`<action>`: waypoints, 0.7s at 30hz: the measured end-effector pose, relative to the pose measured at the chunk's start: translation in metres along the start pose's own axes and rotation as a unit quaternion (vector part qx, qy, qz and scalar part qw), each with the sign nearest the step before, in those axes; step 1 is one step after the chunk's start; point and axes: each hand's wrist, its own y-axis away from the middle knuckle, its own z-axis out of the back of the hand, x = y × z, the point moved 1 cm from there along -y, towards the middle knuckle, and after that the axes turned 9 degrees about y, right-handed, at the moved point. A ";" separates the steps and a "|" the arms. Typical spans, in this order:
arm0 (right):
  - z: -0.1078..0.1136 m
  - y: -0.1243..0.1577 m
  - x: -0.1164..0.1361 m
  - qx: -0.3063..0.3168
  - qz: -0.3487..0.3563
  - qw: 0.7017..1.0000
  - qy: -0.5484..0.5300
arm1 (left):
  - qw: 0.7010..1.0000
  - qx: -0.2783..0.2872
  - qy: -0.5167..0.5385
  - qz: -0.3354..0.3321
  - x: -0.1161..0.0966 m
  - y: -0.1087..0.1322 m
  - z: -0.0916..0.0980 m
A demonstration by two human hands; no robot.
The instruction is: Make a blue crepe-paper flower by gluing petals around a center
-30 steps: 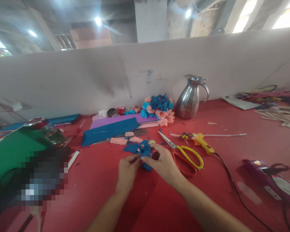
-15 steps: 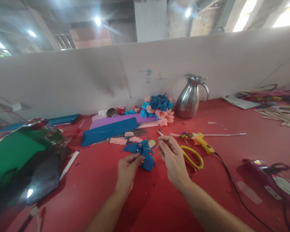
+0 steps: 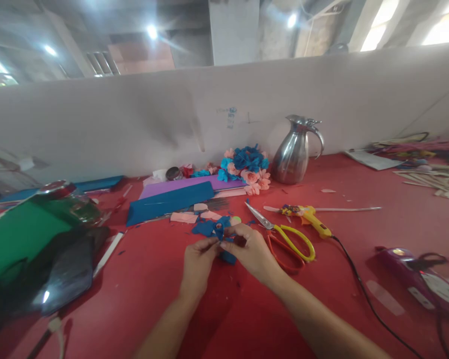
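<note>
Our right hand [image 3: 252, 249] came back beside the left hand [image 3: 197, 259]; both pinch a blue paper flower [image 3: 219, 228]; looks part-built, blue pieces [image 3: 203, 228] loose.

On my feed the body at work shows as two bare hands and two bare forearms. The left hand [image 3: 198, 257] looks compact, with a rounded back running into a narrow wrist. I see more of the right hand [image 3: 255, 252], its back broad and smooth, its fingers [image 3: 241, 229] slender. Both the left forearm [image 3: 167, 321] and the right forearm [image 3: 318, 316] are uncovered as far as my view reaches, widening from the wrists. The nails are probably short, but the picture is too soft for me to be sure.
</note>
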 end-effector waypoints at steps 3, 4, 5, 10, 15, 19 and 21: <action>-0.001 0.000 -0.001 -0.001 0.000 1.000 -0.001 | 1.000 -0.005 -0.001 0.000 -0.001 0.001 0.000; -0.001 0.001 -0.001 -0.001 -0.002 1.000 0.000 | 1.000 -0.007 -0.002 -0.002 -0.001 0.001 0.000; 0.000 0.001 0.000 0.001 -0.004 1.000 0.001 | 1.000 -0.007 -0.004 -0.003 -0.001 0.002 0.000; 0.002 0.001 0.005 -0.007 0.010 1.000 -0.009 | 1.000 -0.013 -0.002 -0.003 -0.001 0.001 -0.001; 0.003 0.002 0.008 -0.006 0.012 1.000 -0.015 | 1.000 -0.010 -0.003 0.007 -0.002 0.001 -0.002; 0.003 0.001 0.008 -0.010 0.007 1.000 -0.006 | 1.000 -0.006 -0.013 0.006 -0.004 0.002 -0.002; 0.004 0.001 0.008 -0.016 0.005 1.000 0.004 | 1.000 -0.010 -0.017 0.005 -0.005 0.002 -0.002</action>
